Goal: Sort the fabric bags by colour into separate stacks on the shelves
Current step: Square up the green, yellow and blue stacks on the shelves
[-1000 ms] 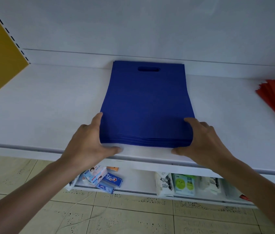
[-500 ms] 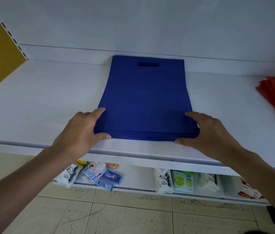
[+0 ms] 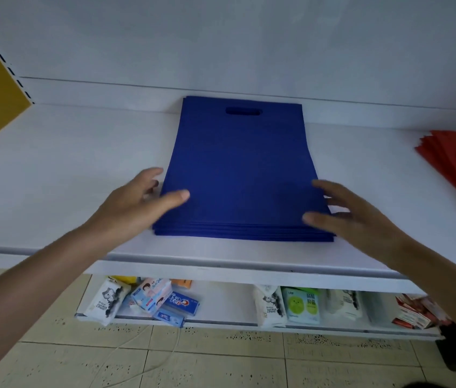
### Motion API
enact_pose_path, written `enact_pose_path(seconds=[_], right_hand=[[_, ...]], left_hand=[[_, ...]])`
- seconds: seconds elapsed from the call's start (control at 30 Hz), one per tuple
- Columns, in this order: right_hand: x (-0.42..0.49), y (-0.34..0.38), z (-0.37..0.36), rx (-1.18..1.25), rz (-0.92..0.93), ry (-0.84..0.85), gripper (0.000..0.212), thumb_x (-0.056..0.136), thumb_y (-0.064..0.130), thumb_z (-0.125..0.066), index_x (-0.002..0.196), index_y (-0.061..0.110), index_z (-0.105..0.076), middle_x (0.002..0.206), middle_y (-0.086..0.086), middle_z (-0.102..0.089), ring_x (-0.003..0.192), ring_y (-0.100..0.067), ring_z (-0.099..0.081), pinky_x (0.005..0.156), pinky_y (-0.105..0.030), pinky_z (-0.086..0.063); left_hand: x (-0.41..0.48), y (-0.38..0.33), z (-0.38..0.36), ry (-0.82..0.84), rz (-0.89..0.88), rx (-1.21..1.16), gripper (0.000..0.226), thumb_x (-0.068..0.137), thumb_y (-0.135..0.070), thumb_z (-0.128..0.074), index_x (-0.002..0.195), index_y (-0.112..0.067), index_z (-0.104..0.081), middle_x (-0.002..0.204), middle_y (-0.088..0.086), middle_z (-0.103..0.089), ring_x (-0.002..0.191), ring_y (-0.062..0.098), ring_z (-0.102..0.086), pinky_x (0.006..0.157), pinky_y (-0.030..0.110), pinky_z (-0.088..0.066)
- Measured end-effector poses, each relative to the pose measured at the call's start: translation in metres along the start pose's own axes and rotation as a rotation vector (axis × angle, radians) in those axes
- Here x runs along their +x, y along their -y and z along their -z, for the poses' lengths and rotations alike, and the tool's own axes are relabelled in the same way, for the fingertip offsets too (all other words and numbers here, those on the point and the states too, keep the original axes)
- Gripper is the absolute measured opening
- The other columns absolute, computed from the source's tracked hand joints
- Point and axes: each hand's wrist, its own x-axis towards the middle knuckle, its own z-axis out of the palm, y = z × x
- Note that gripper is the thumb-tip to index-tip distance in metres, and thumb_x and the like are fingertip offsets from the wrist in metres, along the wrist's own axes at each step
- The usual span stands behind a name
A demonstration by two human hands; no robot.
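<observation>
Both hands have let go of the corners: left hand [image 3: 137,203] and right hand [image 3: 352,217] are loose-fingered beside the blue bag stack [image 3: 243,169] lying mid-shelf [image 3: 67,177] — light, floppy, slide-prone layers, so I'd pinch the near corners.

Both bare: left hand [image 3: 137,203], right hand [image 3: 355,219] — forearms uncovered to frame edge; left thumbnail short.

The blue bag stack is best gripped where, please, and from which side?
Probably the two near corners of the blue bag stack, from the open front of the shelf: it lies flat, handle cut-out at the far end, layered edge facing out.
</observation>
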Motion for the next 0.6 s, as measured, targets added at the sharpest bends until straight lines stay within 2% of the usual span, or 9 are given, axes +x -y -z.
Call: enact_pose_path(seconds=[0.07,0.13,0.23,0.33,0.43,0.47,0.53,0.57,0.6], right_hand=[[0.017,0.000,0.002,0.153,0.025,-0.107,0.059,0.075,0.050,-0.062,0.130,0.038,-0.045,0.131,0.009,-0.049,0.117,-0.007,-0.047,0.093,-0.026,-0.039],[0.043,-0.002,0.003,0.163,0.011,-0.184,0.050,0.087,0.039,-0.059,0.134,0.034,-0.042,0.134,0.006,-0.047,0.119,-0.009,-0.045,0.092,-0.025,-0.036],[0.092,0.003,0.005,0.130,0.003,-0.230,0.061,0.090,0.041,-0.054,0.144,0.027,-0.030,0.146,0.000,-0.036,0.132,-0.015,-0.037,0.100,-0.027,-0.031],[0.132,0.010,0.007,0.186,-0.025,-0.249,0.071,0.092,0.047,-0.049,0.149,0.020,-0.016,0.151,0.000,-0.029,0.137,-0.018,-0.032,0.104,-0.028,-0.027],[0.156,0.015,0.006,0.187,-0.026,-0.244,0.070,0.092,0.050,-0.045,0.148,0.017,-0.017,0.151,0.002,-0.029,0.136,-0.019,-0.031,0.102,-0.029,-0.028],[0.162,0.014,0.007,0.182,-0.020,-0.243,0.069,0.093,0.050,-0.045,0.148,0.018,-0.018,0.151,0.002,-0.030,0.136,-0.019,-0.032,0.101,-0.028,-0.028],[0.169,0.011,0.009,0.187,-0.006,-0.247,0.068,0.093,0.049,-0.045,0.148,0.019,-0.020,0.151,0.002,-0.029,0.136,-0.018,-0.032,0.100,-0.027,-0.028],[0.172,0.010,0.010,0.199,0.003,-0.253,0.068,0.093,0.049,-0.045,0.148,0.019,-0.020,0.151,0.002,-0.029,0.137,-0.018,-0.032,0.101,-0.027,-0.028],[0.174,0.008,0.011,0.211,0.009,-0.258,0.068,0.092,0.050,-0.045,0.148,0.020,-0.020,0.151,0.003,-0.029,0.137,-0.018,-0.031,0.102,-0.028,-0.028]], left_hand=[[0.015,0.003,0.000,-0.052,0.022,-0.160,0.061,0.086,-0.047,-0.054,0.141,-0.032,-0.033,0.144,-0.005,-0.039,0.128,0.008,-0.039,0.096,0.022,-0.026],[0.032,0.002,-0.006,-0.057,0.032,-0.230,0.059,0.087,-0.044,-0.053,0.141,-0.032,-0.032,0.147,-0.005,-0.035,0.134,0.009,-0.033,0.098,0.022,-0.024],[0.056,-0.001,-0.013,-0.055,0.019,-0.335,0.074,0.078,-0.048,-0.064,0.142,-0.032,-0.030,0.149,-0.005,-0.032,0.134,0.009,-0.033,0.106,0.024,-0.025],[0.077,-0.005,-0.011,-0.025,-0.003,-0.338,0.093,0.060,-0.056,-0.060,0.144,-0.032,-0.026,0.150,-0.007,-0.030,0.135,0.008,-0.032,0.112,0.029,-0.024],[0.098,-0.016,-0.012,-0.005,-0.005,-0.430,0.111,0.049,-0.063,-0.060,0.147,-0.027,-0.019,0.141,-0.014,-0.034,0.129,0.003,-0.035,0.108,0.023,-0.027],[0.105,-0.019,-0.014,-0.005,0.011,-0.477,0.103,0.054,-0.060,-0.060,0.144,-0.026,-0.025,0.132,-0.016,-0.039,0.119,-0.003,-0.041,0.098,0.015,-0.033],[0.114,-0.020,-0.020,-0.021,0.014,-0.564,0.043,0.075,-0.047,-0.057,0.113,-0.029,-0.050,0.103,-0.020,-0.054,0.082,-0.016,-0.057,0.067,0.003,-0.042],[0.115,-0.022,-0.023,-0.040,0.010,-0.581,0.016,0.086,-0.042,-0.052,0.096,-0.031,-0.051,0.088,-0.021,-0.059,0.068,-0.016,-0.058,0.057,0.003,-0.043],[0.119,-0.021,-0.025,-0.041,0.000,-0.602,0.013,0.092,-0.039,-0.045,0.091,-0.028,-0.051,0.081,-0.021,-0.060,0.065,-0.013,-0.059,0.055,0.007,-0.045]])
